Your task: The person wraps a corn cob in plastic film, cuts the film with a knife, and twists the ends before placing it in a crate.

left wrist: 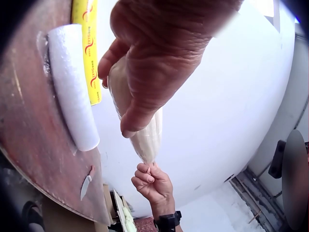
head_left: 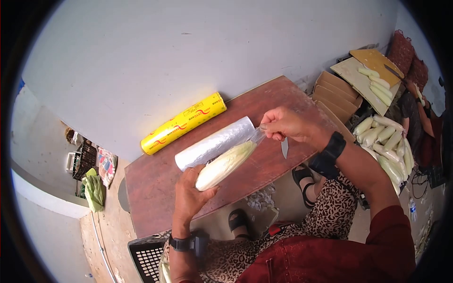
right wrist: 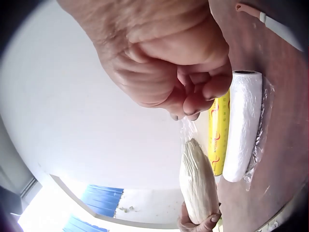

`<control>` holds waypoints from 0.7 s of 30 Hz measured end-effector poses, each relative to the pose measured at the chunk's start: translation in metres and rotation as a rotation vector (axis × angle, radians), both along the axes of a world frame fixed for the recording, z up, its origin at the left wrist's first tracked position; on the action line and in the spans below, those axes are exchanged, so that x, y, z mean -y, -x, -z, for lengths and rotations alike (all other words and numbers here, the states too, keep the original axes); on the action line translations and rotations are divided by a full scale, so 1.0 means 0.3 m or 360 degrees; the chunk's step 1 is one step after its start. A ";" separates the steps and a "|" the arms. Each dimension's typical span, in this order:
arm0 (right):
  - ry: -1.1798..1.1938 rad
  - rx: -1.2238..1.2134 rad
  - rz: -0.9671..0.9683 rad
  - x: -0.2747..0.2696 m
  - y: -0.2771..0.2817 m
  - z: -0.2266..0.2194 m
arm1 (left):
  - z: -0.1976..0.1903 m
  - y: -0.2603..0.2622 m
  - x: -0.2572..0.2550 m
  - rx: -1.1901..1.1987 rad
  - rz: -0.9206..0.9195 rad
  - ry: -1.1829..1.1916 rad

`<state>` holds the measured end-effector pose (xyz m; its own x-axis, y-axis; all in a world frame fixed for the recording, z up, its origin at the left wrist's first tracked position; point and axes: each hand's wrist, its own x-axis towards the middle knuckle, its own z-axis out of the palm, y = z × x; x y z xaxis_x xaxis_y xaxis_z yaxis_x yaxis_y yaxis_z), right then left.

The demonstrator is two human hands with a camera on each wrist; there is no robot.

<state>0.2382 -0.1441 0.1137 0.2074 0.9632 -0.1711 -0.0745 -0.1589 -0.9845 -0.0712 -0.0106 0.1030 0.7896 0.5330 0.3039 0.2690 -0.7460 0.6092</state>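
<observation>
An ear of corn in its pale husk (head_left: 222, 169) is held over the table, with clear cling film around it. My left hand (head_left: 192, 191) grips its thick lower end, thumb on one side and fingers on the other. At the tapered tip, my right hand (head_left: 285, 125) pinches the gathered cling film (right wrist: 188, 127) between thumb and fingers. The film stretches from the tip to those fingers. Just behind the corn lies a roll of cling film (head_left: 214, 141) on the table. Beneath my right hand is a knife (head_left: 284, 147).
A yellow printed tube (head_left: 184, 123) lies along the back of the brown table (head_left: 155, 188), by the wall. Wrapped pale ears (head_left: 384, 141) are piled at the right. Behind them stand a cardboard box (head_left: 335, 96) and cutting boards. A black crate (head_left: 146, 262) sits below the front left.
</observation>
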 end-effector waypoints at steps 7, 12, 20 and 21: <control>-0.0044 0.0155 0.0311 0.011 -0.097 0.004 | -0.020 0.006 0.006 0.0005 -0.0052 -0.0157; -0.0188 0.0451 0.0299 0.032 -0.126 0.006 | -0.026 0.040 -0.013 -0.0016 -0.0185 -0.0300; -0.0277 0.0371 -0.0005 -0.033 0.020 0.069 | -0.044 0.003 0.007 -0.0009 -0.0108 -0.0612; -0.0246 0.0392 -0.0014 -0.040 0.030 0.072 | -0.040 0.000 0.005 0.0005 -0.0088 -0.0641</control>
<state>0.2293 -0.1322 0.0922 0.2162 0.9758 0.0322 0.1703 -0.0052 -0.9854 -0.0712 -0.0120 0.1151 0.7619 0.4121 0.4996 0.3138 -0.9097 0.2719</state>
